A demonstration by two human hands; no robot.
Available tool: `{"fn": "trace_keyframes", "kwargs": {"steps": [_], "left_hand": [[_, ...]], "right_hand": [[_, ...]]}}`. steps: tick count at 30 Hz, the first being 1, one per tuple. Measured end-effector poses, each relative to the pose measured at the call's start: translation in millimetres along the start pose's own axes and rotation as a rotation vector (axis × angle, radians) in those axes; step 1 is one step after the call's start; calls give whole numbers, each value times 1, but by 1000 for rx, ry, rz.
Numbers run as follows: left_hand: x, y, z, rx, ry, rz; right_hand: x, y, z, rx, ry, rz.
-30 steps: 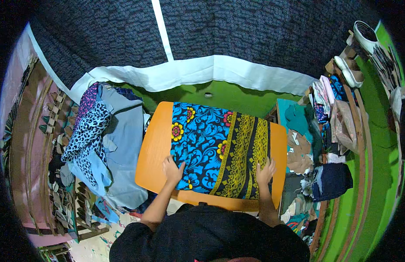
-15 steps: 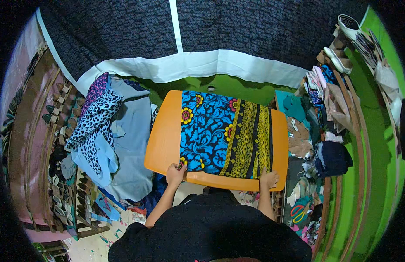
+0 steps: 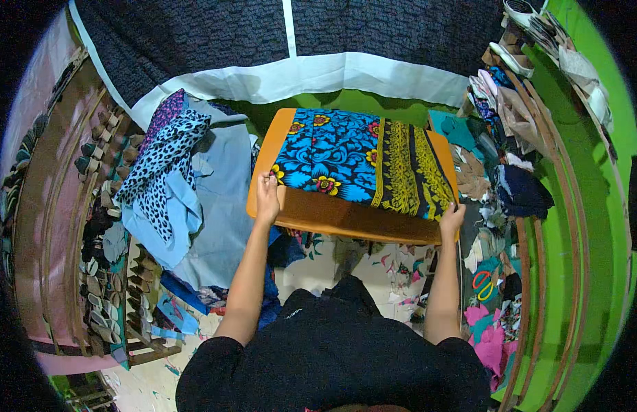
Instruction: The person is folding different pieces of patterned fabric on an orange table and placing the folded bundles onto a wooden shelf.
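A folded piece of patterned fabric (image 3: 339, 154), blue and black with yellow-red flowers and a yellow-and-black border at its right, lies over an orange table (image 3: 263, 199). My left hand (image 3: 268, 198) pinches the fabric's near left corner. At its near right corner, my right hand (image 3: 453, 221) has its fingers closed on the yellow-and-black border. Between my hands the near edge of the fabric is lifted, and a shadow falls on the bare orange strip in front of it. Both forearms reach forward, well apart.
Grey, light blue and spotted cloths (image 3: 219, 185) are heaped left of the table. To the right are fabric scraps (image 3: 473, 175) and red-and-yellow-handled scissors (image 3: 482, 285). Wooden racks with shoe-shaped pieces (image 3: 102, 302) stand at the far left. A dark curtain (image 3: 195, 41) hangs behind.
Both hands have moved away from me with the fabric, drawing its near edge up and back from the table's front edge. More of the orange top shows there. The view has shifted slightly.
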State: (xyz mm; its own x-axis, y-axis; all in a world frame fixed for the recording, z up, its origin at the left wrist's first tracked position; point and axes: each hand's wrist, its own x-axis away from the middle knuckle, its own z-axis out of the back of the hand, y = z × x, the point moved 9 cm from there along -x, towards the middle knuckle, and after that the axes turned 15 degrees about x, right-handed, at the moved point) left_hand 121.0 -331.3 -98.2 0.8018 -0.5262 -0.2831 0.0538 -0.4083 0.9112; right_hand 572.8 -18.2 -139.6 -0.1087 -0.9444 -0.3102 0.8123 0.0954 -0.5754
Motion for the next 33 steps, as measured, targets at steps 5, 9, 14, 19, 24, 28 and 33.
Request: {"fn": "trace_keyframes", "kwargs": {"steps": [5, 9, 14, 19, 24, 28, 33], "left_hand": [[58, 0, 29, 76, 126, 17], [124, -31, 35, -928, 21, 487], [139, -43, 66, -888, 155, 437], [131, -9, 65, -975, 243, 97], [133, -34, 95, -917, 384, 155], [124, -34, 102, -824, 488, 89], [75, 68, 50, -591, 430, -236]], "right_hand": [[63, 11, 44, 46, 170, 184], [121, 81, -5, 90, -200, -161], [158, 56, -9, -168, -539, -290], [160, 36, -3, -177, -605, -99], [151, 14, 11, -276, -561, -115], [140, -5, 36, -285, -434, -34], [89, 33, 44, -237, -148, 3]]}}
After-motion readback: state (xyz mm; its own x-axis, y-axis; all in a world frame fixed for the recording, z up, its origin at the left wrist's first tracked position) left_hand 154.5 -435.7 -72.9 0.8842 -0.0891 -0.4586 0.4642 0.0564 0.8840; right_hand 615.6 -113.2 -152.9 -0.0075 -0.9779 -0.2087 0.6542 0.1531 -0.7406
